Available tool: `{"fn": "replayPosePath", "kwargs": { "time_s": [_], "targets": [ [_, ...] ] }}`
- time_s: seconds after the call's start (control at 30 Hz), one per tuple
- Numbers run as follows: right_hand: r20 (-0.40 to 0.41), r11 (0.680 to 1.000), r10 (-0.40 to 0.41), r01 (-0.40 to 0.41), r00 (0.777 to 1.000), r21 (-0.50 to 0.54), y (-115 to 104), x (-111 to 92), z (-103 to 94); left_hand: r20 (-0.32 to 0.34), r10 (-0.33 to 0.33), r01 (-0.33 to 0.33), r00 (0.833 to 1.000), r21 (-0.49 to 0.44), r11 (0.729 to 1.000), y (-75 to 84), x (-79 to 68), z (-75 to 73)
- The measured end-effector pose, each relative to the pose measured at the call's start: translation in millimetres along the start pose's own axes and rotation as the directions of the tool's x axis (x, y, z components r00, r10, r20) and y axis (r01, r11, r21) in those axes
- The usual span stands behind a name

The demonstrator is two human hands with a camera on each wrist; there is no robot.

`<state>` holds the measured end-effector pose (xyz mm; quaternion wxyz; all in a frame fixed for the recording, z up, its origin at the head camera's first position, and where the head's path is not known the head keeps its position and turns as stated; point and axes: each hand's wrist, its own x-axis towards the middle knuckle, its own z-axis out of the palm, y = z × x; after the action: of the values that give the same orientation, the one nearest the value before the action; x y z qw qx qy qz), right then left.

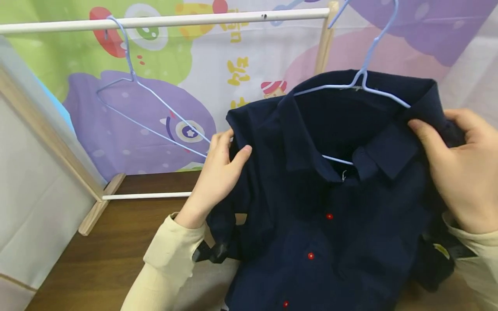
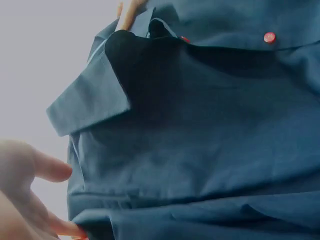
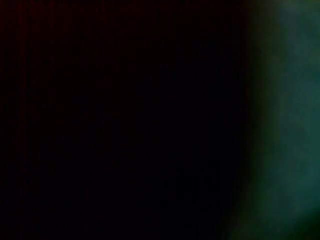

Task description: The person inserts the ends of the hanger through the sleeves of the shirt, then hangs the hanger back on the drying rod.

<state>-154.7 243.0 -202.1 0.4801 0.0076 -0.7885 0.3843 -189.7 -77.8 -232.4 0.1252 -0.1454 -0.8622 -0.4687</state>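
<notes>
A dark navy shirt [image 1: 373, 224] with red buttons hangs on a light-blue wire hanger [image 1: 365, 69], its collar spread and the hanger's lower bar showing in the neck opening. My left hand [image 1: 219, 168] holds the shirt's shoulder edge on the left, thumb over the front and fingers at the edge. In the left wrist view, the left hand [image 2: 25, 190] is at the cloth's side, below a collar point. My right hand [image 1: 470, 168] grips the opposite shoulder beside the collar, its thumb on the front and its fingers behind. The right wrist view is almost wholly dark.
A white rail [image 1: 202, 19] on a wooden stand [image 1: 50, 134] crosses the back. Another light-blue wire hanger [image 1: 130, 65] hangs from it without clothing. The brown wooden surface [image 1: 97, 255] lies below, with a cartoon-printed cloth [image 1: 210, 65] behind the rack.
</notes>
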Motion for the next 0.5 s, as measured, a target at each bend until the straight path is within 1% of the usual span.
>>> {"fn": "replayPosePath", "kwargs": {
  "time_s": [0.07,0.1,0.2,0.3,0.37,0.5],
  "targets": [
    [-0.029,0.999,-0.024,0.022,0.999,-0.045,-2.2,5.6,4.9,0.028,-0.043,0.043,0.999,-0.002,0.999,6.6,7.5,-2.7],
    [-0.045,0.997,-0.040,0.037,0.998,-0.066,-3.3,8.8,8.0,0.037,-0.053,0.054,0.998,-0.015,0.998,9.4,11.3,-3.7],
    [-0.073,0.986,-0.112,0.102,0.991,-0.136,-7.3,18.0,16.6,0.059,-0.091,0.095,0.994,-0.072,0.993,16.1,23.1,-7.4],
    [-0.076,0.971,-0.173,0.157,0.982,-0.178,-14.4,24.5,26.9,0.071,-0.148,0.157,0.986,-0.146,0.977,19.9,35.7,-14.0],
    [-0.064,0.966,-0.194,0.180,0.979,-0.188,-19.8,27.5,34.8,0.086,-0.196,0.210,0.977,-0.208,0.955,21.7,44.4,-19.4],
    [-0.036,0.965,-0.203,0.194,0.979,-0.175,-29.6,34.3,52.9,0.101,-0.302,0.319,0.948,-0.318,0.893,25.0,61.2,-31.6]
  ]
}}
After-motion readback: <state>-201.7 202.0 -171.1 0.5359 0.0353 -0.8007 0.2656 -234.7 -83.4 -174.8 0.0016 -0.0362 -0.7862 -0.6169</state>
